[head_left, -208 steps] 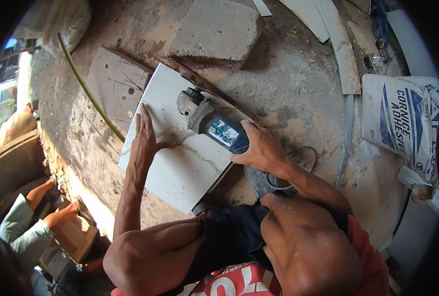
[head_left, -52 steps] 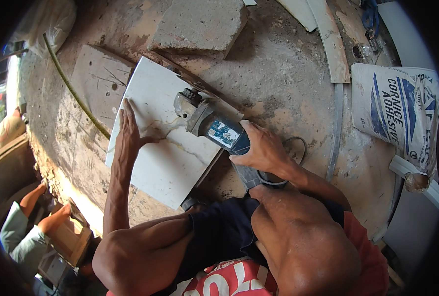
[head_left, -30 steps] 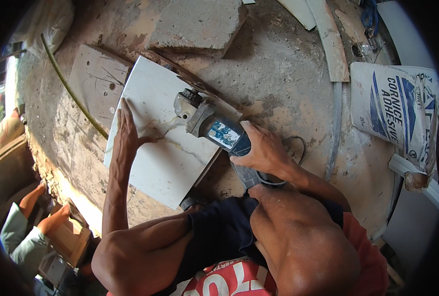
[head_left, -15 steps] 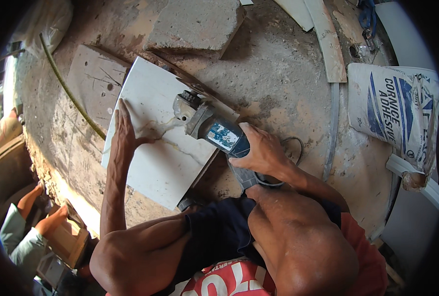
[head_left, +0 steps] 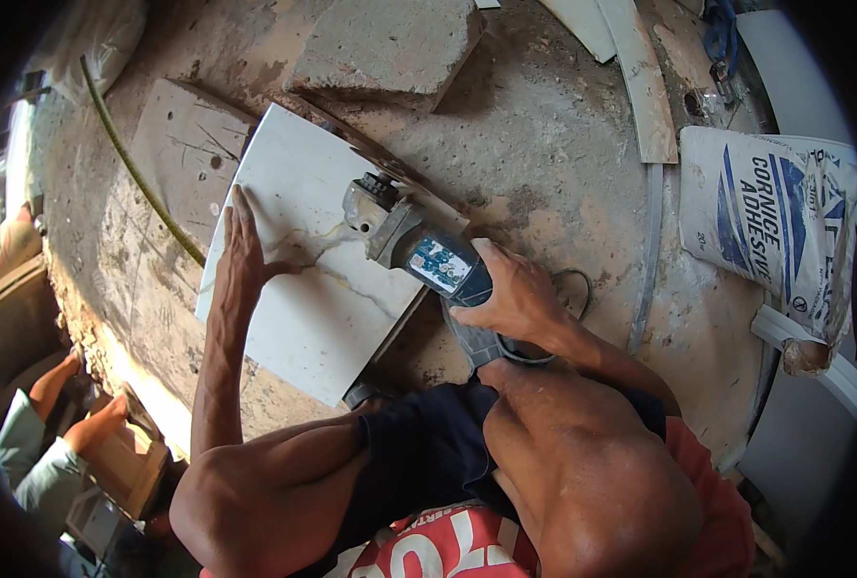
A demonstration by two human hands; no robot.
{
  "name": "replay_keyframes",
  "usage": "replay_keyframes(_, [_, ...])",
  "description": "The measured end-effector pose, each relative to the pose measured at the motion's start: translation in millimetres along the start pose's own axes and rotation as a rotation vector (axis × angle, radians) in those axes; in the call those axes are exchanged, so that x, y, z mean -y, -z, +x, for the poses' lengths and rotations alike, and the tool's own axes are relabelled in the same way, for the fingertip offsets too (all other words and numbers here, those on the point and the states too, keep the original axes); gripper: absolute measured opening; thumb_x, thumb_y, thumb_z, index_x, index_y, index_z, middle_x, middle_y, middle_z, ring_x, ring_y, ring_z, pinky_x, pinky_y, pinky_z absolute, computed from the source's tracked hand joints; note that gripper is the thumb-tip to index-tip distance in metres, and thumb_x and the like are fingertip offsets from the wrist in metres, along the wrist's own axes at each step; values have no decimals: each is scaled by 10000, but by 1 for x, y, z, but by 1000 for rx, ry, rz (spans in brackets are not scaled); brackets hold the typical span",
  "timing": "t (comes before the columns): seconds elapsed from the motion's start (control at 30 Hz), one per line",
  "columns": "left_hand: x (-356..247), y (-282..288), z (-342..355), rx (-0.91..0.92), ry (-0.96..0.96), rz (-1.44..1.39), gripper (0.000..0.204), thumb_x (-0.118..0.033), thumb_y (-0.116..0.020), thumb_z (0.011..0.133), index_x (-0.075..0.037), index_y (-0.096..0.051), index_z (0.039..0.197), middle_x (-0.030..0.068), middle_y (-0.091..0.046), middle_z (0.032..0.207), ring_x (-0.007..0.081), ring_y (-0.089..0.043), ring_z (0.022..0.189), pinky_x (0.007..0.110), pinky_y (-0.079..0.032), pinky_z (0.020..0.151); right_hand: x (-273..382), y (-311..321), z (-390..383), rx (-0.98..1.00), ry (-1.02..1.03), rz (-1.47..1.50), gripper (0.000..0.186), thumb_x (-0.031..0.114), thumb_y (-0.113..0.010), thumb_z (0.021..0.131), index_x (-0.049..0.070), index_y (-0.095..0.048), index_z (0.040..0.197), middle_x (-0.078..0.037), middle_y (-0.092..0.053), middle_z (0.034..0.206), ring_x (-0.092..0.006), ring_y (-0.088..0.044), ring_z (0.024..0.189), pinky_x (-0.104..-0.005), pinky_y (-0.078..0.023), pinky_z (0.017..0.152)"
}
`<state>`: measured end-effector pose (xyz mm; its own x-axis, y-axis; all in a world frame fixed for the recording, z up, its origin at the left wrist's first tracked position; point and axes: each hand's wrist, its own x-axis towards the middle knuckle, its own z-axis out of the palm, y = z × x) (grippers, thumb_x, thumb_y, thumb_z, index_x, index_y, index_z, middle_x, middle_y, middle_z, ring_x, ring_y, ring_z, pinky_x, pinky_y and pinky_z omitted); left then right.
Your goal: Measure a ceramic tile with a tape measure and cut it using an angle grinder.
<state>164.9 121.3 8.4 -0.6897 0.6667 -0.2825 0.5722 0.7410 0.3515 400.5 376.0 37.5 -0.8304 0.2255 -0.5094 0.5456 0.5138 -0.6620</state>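
One angle grinder (head_left: 438, 258) over one white tile (head_left: 303, 332)

At the far left, two bare legs of another person (head_left: 38, 472) show, in grey-green clothing. Next comes one yellow-green hose (head_left: 139, 183), curving down toward the tile's edge, and one flat slab (head_left: 183, 144) with holes and scratches, partly hidden by the tile. The left hand (head_left: 240, 255) lies along the tile's left side, its grip flat and loose, fingers straight and thumb stuck out. The single veined tile sits askew in the middle, one rough grey block (head_left: 390, 53) beyond it. The grinder's head is over the tile's right part; contact is hard to tell. The right hand (head_left: 515, 294) has its grip wrapped round the grinder's dark body. Farther right are two long pale strips (head_left: 640, 87), one thin metal strip (head_left: 648, 270) and a white-and-blue bag (head_left: 746, 222).
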Motion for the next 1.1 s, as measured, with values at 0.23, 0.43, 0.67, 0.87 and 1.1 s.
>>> replay_keyframes(0.23, [0, 0, 0, 26, 20, 34, 1307, -181, -868, 421, 11, -18, 1396, 240, -110, 1443, 430, -185, 1306, 420, -272, 1070, -2, 0, -1, 2, 0, -8, 777, 352, -734, 598, -25, -419, 1200, -233, -570, 1039, -369, -562, 966, -415, -443, 838])
replay_keyframes(0.43, [1, -1, -1, 24, 21, 36, 1314, -183, -870, 419, 14, -11, 1394, 244, -112, 1442, 434, -182, 1305, 416, -272, 1070, -2, 0, -3, 0, -4, -5, 763, 348, -735, 596, -22, -427, 1188, -230, -577, 1031, -362, -568, 962, -413, -445, 835])
replay_keyframes(0.67, [-4, 3, 0, 34, 10, 30, 1283, -122, -845, 472, 2, 35, 1397, 272, -121, 1432, 389, -185, 1322, 405, -254, 1073, 0, 2, -4, 17, -28, -10, 777, 347, -738, 597, -29, -419, 1197, -229, -585, 1016, -361, -571, 960, -410, -443, 839])
replay_keyframes(0.87, [-3, 3, 0, 41, 25, 23, 1275, -95, -842, 469, 3, 25, 1397, 267, -136, 1431, 387, -190, 1321, 410, -248, 1074, 3, 5, -4, 37, -31, -14, 671, 326, -704, 612, -25, -441, 1120, -203, -572, 1006, -366, -572, 937, -419, -459, 824])
replay_keyframes(1.1, [-5, 4, 0, 46, 44, 20, 1258, -92, -838, 480, -8, 15, 1401, 257, -138, 1434, 387, -174, 1325, 412, -226, 1085, 1, 3, -6, -1, -5, -8, 636, 326, -702, 612, -13, -451, 1087, -203, -574, 994, -367, -578, 919, -421, -464, 809])
